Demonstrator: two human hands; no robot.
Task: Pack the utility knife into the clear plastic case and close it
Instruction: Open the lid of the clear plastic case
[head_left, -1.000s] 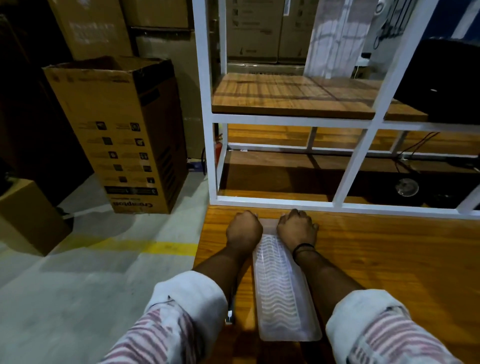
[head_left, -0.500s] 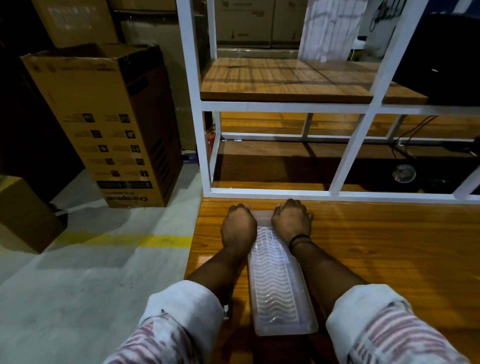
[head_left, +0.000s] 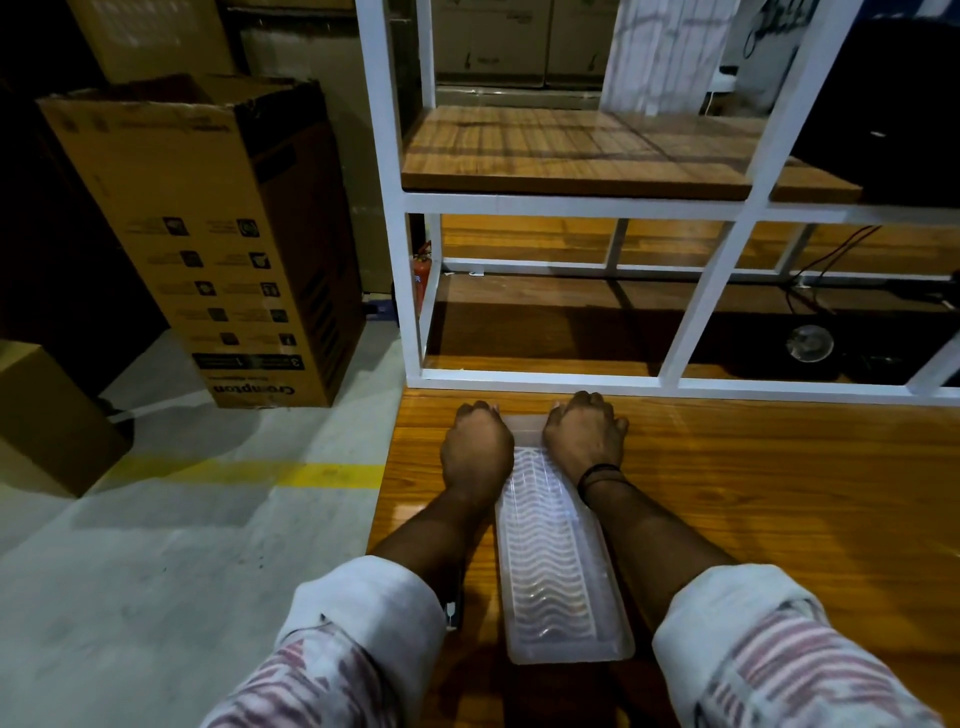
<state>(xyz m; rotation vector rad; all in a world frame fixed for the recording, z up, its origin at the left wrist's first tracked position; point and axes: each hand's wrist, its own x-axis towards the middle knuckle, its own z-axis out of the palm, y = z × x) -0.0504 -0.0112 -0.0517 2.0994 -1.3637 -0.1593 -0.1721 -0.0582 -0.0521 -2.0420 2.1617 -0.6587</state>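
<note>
A long clear plastic case (head_left: 558, 571) with a wavy ribbed surface lies lengthwise on the wooden table (head_left: 779, 509), running away from me. My left hand (head_left: 475, 452) curls over its far left corner, and my right hand (head_left: 584, 436) grips the far right corner. Both hands press on the case's far end, which they partly hide. A slim dark object with a pale tip (head_left: 453, 608), possibly the utility knife, lies beside the case and is mostly hidden under my left forearm. I cannot tell whether anything is inside the case.
A white metal shelf frame (head_left: 696, 306) with wooden boards stands right behind the table's far edge. The table's left edge drops to a concrete floor with a yellow line (head_left: 311, 474). A tall cardboard box (head_left: 208, 244) stands at the left.
Both hands stay on the case's far end. The fingers of my right hand have spread slightly. The camera view has shifted a little.
</note>
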